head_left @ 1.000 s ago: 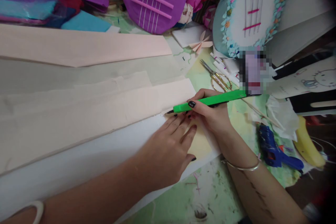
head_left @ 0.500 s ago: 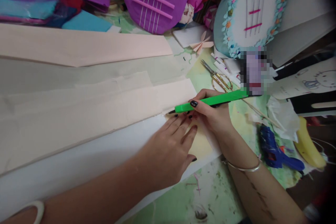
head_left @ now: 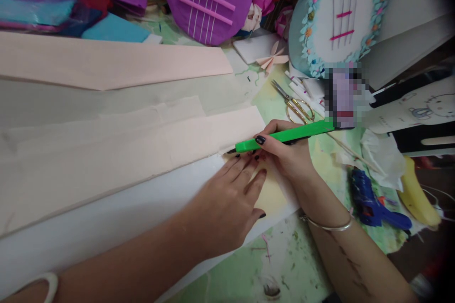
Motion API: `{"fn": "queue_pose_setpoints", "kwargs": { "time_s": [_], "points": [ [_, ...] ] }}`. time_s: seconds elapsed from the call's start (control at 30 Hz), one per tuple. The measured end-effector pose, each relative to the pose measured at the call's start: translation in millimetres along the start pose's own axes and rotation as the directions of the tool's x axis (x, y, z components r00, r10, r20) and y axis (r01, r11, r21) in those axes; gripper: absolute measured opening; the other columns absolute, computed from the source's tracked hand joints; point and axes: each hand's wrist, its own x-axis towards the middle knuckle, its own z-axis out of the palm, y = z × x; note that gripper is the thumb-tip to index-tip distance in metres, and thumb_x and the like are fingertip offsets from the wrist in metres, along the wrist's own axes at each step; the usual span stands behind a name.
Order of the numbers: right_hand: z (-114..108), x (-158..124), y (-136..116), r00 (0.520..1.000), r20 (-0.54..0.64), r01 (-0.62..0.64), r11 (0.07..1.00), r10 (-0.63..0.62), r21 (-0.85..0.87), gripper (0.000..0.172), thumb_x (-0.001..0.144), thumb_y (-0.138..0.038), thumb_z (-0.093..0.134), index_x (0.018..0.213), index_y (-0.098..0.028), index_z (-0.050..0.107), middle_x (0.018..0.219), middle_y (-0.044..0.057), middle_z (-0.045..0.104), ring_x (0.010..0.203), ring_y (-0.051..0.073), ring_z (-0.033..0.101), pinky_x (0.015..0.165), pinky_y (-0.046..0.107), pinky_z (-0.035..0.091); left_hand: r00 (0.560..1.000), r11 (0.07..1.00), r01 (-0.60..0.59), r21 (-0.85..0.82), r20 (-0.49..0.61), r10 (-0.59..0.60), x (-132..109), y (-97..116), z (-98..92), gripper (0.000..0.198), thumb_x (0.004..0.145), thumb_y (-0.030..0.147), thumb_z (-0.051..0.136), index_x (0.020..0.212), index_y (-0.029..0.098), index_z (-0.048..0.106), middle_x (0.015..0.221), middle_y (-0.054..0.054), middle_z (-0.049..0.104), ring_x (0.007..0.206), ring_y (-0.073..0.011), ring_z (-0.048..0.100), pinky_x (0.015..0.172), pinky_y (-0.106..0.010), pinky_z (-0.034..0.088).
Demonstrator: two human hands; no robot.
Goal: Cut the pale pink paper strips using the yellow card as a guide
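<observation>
My left hand lies flat, fingers spread, on a white sheet, its fingertips near the edge of a long pale cream strip. In my right hand is a green pen-like tool, pinched between thumb and fingers. Its dark tip points left and meets the strip's lower edge, just beyond my left fingertips. Whether the tip is a blade or a nib is too small to tell.
Gold-handled scissors lie beyond my right hand. To the right are a blue glue gun and a yellow banana-shaped object. A purple stringed disc, a flower-edged blue instrument and a folded peach strip stand or lie behind.
The green tool's tip has shifted very slightly left along the strip's edge, with my right hand. My left hand stays in place.
</observation>
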Motion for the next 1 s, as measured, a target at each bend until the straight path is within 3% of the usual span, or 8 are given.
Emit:
{"fn": "queue_pose_setpoints", "kwargs": {
  "time_s": [0.73, 1.0],
  "points": [
    [-3.4, 2.5, 2.1, 0.999, 0.035, 0.019, 0.999, -0.02, 0.026, 0.021, 0.068, -0.031, 0.078, 0.059, -0.021, 0.062, 0.051, -0.003, 0.063, 0.039, 0.009, 0.05, 0.04, 0.022, 0.043, 1.0, 0.999, 0.011, -0.034, 0.005, -0.011, 0.3, -1.2, 0.1, 0.058, 0.094, 0.041, 0.049, 0.137, 0.002, 0.045, 0.146, -0.025, 0.04, 0.14, -0.0365, 0.03, 0.115, -0.052, 0.026],
    [-5.2, 3.4, 2.1, 1.0, -0.003, -0.004, 1.0, 0.004, 0.006, 0.023, 0.067, -0.032, 0.077, 0.058, -0.021, 0.06, 0.045, -0.005, 0.058, 0.037, 0.008, 0.048, 0.038, 0.021, 0.038, 1.0, 1.0, -0.002, -0.03, -0.006, 0.002, -0.4, -1.6, 0.5, 0.058, 0.094, 0.04, 0.05, 0.136, 0.001, 0.046, 0.146, -0.025, 0.039, 0.139, -0.0373, 0.031, 0.115, -0.051, 0.025]
  ]
}}
